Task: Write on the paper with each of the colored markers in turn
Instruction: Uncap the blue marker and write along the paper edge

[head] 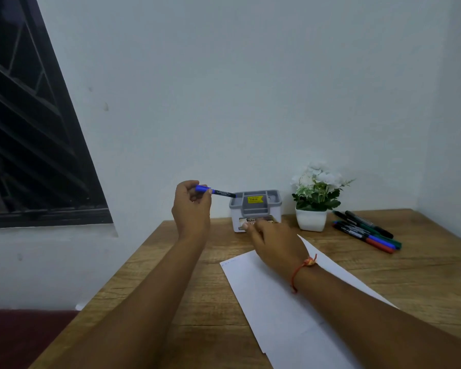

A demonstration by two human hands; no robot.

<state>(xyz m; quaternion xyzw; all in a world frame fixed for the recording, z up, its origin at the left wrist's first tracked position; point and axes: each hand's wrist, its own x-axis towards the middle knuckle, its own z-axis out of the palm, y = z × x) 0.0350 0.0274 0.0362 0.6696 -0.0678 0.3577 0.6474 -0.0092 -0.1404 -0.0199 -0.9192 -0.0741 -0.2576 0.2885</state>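
My left hand [191,206] is raised above the table's far left corner and pinches a blue-capped marker [216,191] that points right, its dark end over the rim of the grey organiser box [256,206]. My right hand [273,242] reaches forward with relaxed fingers, its fingertips at the front of that box, and holds nothing. A white sheet of paper [282,310] lies on the wooden table [171,288] under my right forearm. Several more markers [367,233], black, green, blue and red, lie in a loose pile at the right.
A small white pot of artificial white flowers [313,203] stands just right of the organiser, against the wall. The table sits in a corner, with walls behind and to the right. A dark barred window [32,145] is at the left.
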